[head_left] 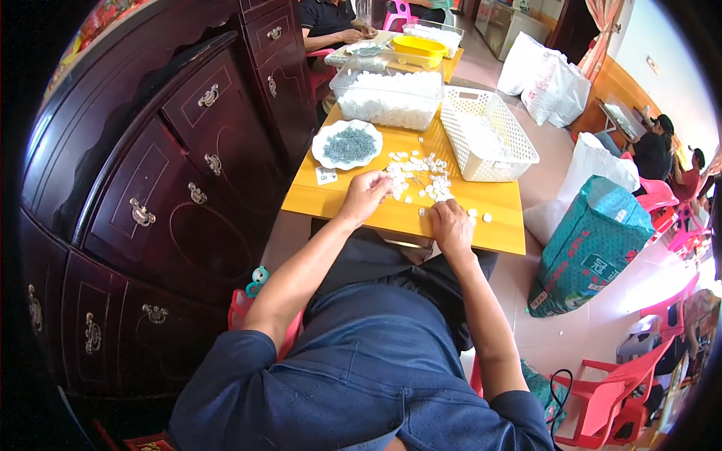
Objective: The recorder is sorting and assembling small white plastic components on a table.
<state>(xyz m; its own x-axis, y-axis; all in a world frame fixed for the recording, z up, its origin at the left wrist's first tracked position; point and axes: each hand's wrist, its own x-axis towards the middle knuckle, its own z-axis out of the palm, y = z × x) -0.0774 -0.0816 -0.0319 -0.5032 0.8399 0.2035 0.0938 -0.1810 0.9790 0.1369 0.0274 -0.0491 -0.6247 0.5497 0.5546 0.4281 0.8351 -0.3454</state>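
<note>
Small white plastic pieces [435,186] lie scattered over the yellow-brown table [492,214] before me. At their left edge my left hand [366,197] is raised with thumb and fingers pinched together; what sits between the fingertips is too small to make out. My right hand [453,228] rests knuckles up near the table's front edge, fingers bent, fingertips at the nearest pieces. Whatever it grips is hidden beneath it. A white scalloped plate [321,154] holds a heap of small dark grey-green parts [350,144], just beyond my left hand.
Behind the pieces stand a clear bin [391,113] of white parts and a white perforated basket [519,154]. A dark wooden cabinet [173,165] borders the left. A teal sack [590,248] and red chairs [624,383] are on the right. Other people sit farther off.
</note>
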